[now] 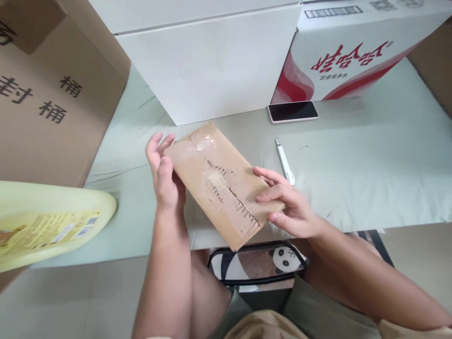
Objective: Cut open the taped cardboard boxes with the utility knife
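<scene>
A flat brown cardboard box [197,174] is held tilted above the near edge of the green cloth. Clear tape covers parts of its face, and a torn, ragged seam runs along the middle. My left hand [165,174] grips the box at its left end, thumb along the near side. At the lower right corner, my right hand [287,202] has its fingers over the face and edge of the box. Just beyond the right hand lies a white utility knife [284,162] on the cloth; its blade state is too small to tell.
A phone [293,112] lies before a red-and-white carton [339,61]. Behind the box stands a large white box [212,70]. Large brown cartons [95,94] and a yellow bottle [52,221] are at left. A panda-print bag [254,264] is below the cloth's edge.
</scene>
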{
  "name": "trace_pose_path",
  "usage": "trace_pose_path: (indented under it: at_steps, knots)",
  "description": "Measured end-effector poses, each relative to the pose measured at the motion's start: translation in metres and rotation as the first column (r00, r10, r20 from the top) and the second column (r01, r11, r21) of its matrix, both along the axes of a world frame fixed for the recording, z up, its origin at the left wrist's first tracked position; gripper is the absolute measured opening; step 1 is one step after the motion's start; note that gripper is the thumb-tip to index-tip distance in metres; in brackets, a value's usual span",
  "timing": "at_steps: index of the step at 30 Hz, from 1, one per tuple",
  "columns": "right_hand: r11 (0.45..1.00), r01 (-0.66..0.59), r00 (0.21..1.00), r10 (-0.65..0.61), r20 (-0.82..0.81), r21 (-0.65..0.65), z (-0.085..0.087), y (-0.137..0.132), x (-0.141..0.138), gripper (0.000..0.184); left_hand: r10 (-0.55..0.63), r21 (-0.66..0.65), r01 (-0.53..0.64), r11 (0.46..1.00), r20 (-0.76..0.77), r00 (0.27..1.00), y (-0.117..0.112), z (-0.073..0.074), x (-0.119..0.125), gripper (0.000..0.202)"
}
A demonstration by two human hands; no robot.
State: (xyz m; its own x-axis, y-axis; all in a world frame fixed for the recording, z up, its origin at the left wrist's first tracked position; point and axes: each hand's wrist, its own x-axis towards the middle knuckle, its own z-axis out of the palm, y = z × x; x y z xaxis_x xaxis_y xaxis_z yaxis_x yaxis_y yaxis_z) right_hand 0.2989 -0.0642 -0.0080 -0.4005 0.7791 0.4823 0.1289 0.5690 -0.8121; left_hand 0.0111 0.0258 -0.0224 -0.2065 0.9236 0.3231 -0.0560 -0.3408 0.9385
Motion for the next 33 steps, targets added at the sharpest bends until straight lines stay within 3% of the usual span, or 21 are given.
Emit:
trace_pose_path:
  at_steps: [4, 11, 13, 14, 16, 18, 20, 22, 25, 29, 31, 33]
  knots:
    - [1.0, -0.003, 1.0, 0.003, 0.0, 0.005, -0.003, 0.0, -0.003, 0.026, -0.054, -0.018, 0.053, 0.998, -0.048, 0.997, -0.004, 0.001, -0.002, 0.069]
    - [0.999, 0.033, 0.999, -0.033, 0.013, -0.015, -0.002, -0.001, -0.003, 0.033, -0.059, -0.05, 0.06, 0.997, 0.019, 0.998, -0.002, 0.003, 0.001, 0.058]
    - [0.99, 0.131, 0.991, -0.131, 0.01, -0.048, -0.001, 0.002, 0.001, 0.034, -0.067, -0.052, 0.068, 0.996, 0.02, 0.998, -0.001, 0.003, 0.001, 0.057]
    - [0.967, 0.243, 0.97, -0.24, 0.049, -0.073, -0.002, 0.005, 0.004, 0.032, -0.072, -0.053, 0.073, 0.996, 0.024, 0.997, -0.001, 0.004, 0.001, 0.057]
    - [0.838, 0.536, 0.828, -0.498, 0.258, -0.099, -0.004, 0.013, 0.013, 0.028, -0.073, -0.058, 0.075, 0.995, 0.048, 0.996, -0.001, 0.005, 0.002, 0.057]
    - [0.665, 0.745, 0.575, -0.601, 0.555, -0.052, -0.006, 0.022, 0.023, 0.038, -0.06, -0.062, 0.066, 0.996, 0.095, 0.994, -0.001, 0.007, 0.004, 0.058]
    - [0.596, 0.803, 0.388, -0.509, 0.768, -0.01, -0.009, 0.029, 0.031, 0.053, -0.044, -0.067, 0.055, 0.996, 0.147, 0.988, -0.001, 0.01, 0.007, 0.058]
    - [0.602, 0.798, 0.322, -0.388, 0.863, -0.027, -0.009, 0.034, 0.036, 0.061, -0.031, -0.071, 0.045, 0.996, 0.189, 0.981, 0.0, 0.012, 0.009, 0.057]
    - [0.593, 0.802, 0.323, -0.326, 0.888, -0.074, -0.007, 0.037, 0.037, 0.061, -0.031, -0.079, 0.049, 0.996, 0.219, 0.975, 0.0, 0.013, 0.011, 0.055]
    - [0.553, 0.804, 0.506, -0.446, 0.739, -0.217, 0.0, 0.038, 0.036, 0.052, -0.086, -0.081, 0.101, 0.992, 0.178, 0.98, -0.002, 0.011, 0.014, 0.055]
    - [0.581, 0.778, 0.597, -0.565, 0.57, -0.239, 0.009, 0.036, 0.035, 0.043, -0.133, -0.081, 0.143, 0.986, 0.122, 0.984, -0.005, 0.009, 0.019, 0.054]
    - [0.642, 0.747, 0.652, -0.657, 0.378, -0.173, 0.024, 0.027, 0.033, 0.037, -0.178, -0.093, 0.183, 0.979, 0.057, 0.982, -0.008, 0.008, 0.025, 0.053]
